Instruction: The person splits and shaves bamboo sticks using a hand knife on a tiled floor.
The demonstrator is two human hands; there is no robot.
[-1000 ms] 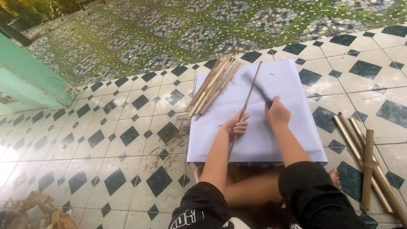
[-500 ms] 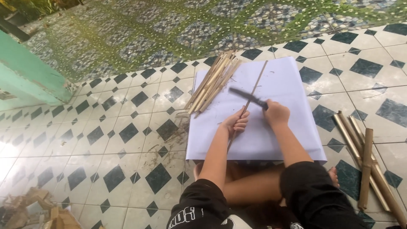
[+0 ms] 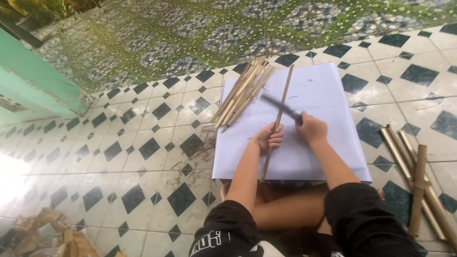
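1. Left hand (image 3: pixel 269 137) closed round a long thin bamboo stick (image 3: pixel 277 120), gripping near mid-length; stick laid lengthwise over a white rectangular paper sheet (image 3: pixel 328 157) spread on the black-and-white diamond-tiled floor (image 3: pixel 143 157), near end pointing back at the knees, far end past the sheet's top edge
2. Right hand (image 3: pixel 312 128) clamped on the handle of a dark-bladed knife (image 3: pixel 281 107); blade angled up-left, crossing the stick just above the left hand's grip. Touching or just above the stick: can't tell
3. Hands close together but apart, one each side of the stick
4. Step in hand, judging by blade on stick: shaving or splitting the stick, stroke directed away from the body
5. Next move calls for: firm left grip so the stick doesn't roll, shallow blade angle, left fingers kept behind the edge; risk is the blade skipping toward the thumb
6. Bundle of pale split bamboo strips (image 3: pixel 242 93) lying on the sheet's upper-left corner, fanned diagonally, well clear of both hands
7. Several thicker brown bamboo poles (image 3: pixel 419 183) on the floor right of the sheet, untouched
8. Fibre scraps and shavings scattered on the tiles left of the sheet; green wall edge (image 3: pixel 38 83) far left; mossy patterned paving (image 3: pixel 190 38) beyond the tiles
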